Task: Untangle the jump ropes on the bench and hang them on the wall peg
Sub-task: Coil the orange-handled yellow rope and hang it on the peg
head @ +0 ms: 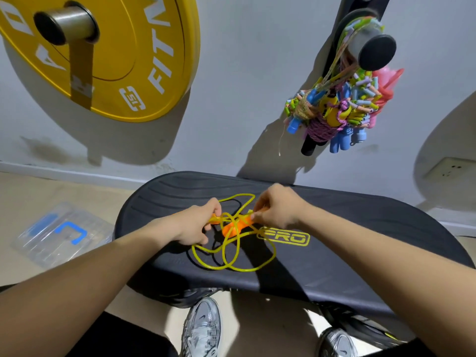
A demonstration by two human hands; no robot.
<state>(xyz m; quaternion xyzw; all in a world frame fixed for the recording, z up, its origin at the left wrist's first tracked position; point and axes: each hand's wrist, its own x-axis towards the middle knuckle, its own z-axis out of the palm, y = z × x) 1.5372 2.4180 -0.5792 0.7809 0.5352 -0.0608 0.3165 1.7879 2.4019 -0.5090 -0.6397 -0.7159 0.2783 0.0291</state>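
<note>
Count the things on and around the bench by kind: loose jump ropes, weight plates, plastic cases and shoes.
Loose jump rope on the bench: 1
Yellow weight plate: 1
Clear plastic case on the floor: 1
Silver shoes: 2
Total: 5

One head-worn wide-angle view. It faces forward and steeply down, close over the bench (347, 228). The wall (231, 99) fills the top half, wall peg (376, 47) upper right, shoes (202, 328) at bottom edge. Straight lines bend near borders.
</note>
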